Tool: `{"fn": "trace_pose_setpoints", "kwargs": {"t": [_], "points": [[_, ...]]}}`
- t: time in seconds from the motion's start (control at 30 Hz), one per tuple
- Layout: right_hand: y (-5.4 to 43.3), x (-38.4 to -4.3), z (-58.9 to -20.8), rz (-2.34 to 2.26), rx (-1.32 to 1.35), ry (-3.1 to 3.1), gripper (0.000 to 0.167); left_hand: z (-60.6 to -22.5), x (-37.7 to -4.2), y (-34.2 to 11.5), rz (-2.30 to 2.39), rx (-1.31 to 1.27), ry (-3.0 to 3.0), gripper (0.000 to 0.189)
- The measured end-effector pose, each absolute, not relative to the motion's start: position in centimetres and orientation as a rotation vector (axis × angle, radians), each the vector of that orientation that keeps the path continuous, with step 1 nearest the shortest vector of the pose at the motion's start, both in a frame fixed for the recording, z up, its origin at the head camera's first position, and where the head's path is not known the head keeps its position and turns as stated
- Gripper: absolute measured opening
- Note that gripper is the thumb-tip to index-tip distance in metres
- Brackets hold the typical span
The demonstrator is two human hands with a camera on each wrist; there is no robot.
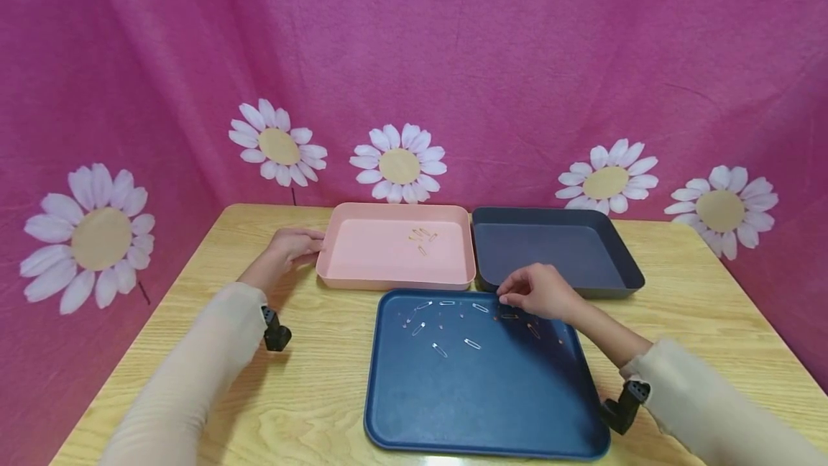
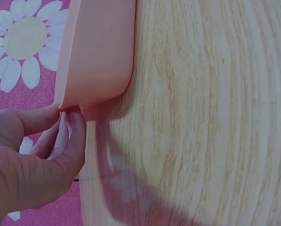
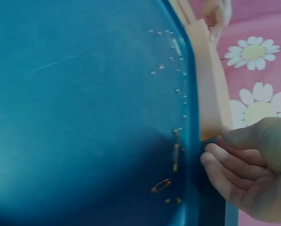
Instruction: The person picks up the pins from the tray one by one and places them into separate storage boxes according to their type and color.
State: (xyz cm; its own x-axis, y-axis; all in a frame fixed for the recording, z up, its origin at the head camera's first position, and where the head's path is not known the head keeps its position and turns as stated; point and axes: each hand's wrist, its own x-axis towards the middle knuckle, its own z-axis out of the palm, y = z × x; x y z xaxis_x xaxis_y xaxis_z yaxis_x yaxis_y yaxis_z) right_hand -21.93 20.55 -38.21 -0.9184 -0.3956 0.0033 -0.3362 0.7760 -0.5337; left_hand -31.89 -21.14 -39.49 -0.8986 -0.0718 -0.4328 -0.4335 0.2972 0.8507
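Note:
At the left end of the pink tray, my left hand pinches the rim, thumb above and fingers curled beneath it in the left wrist view. My right hand hovers over the far rim of the blue tray, its thumb and fingers bent close together; I cannot tell whether something small is between them. Silver safety pins lie scattered on the blue tray, with gold safety pins nearer the right hand. Several gold safety pins are grouped in the right part of the pink tray.
A dark grey tray stands right of the pink one, behind the blue tray. Tiny bits lie among the pins. All three trays are on a wooden table, with a pink flowered cloth hanging behind.

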Motion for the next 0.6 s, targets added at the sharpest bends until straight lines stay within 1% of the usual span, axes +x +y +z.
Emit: {"fn": "trace_pose_setpoints", "kwargs": {"t": [0.23, 0.37, 0.6], "points": [[21.0, -21.0, -39.5, -0.730, -0.713, 2.947, 0.005, -39.3, -32.1, -21.1, 1.670, -0.442, 2.234, 0.043], [20.8, -20.9, -40.0, -0.682, -0.755, 2.991, 0.004, -39.3, -31.9, -21.1, 1.667, -0.441, 2.237, 0.043], [20.4, -20.4, -40.7, -0.549, -0.780, 3.117, 0.011, -39.5, -31.6, -21.1, 1.632, -0.449, 2.267, 0.041]]}}
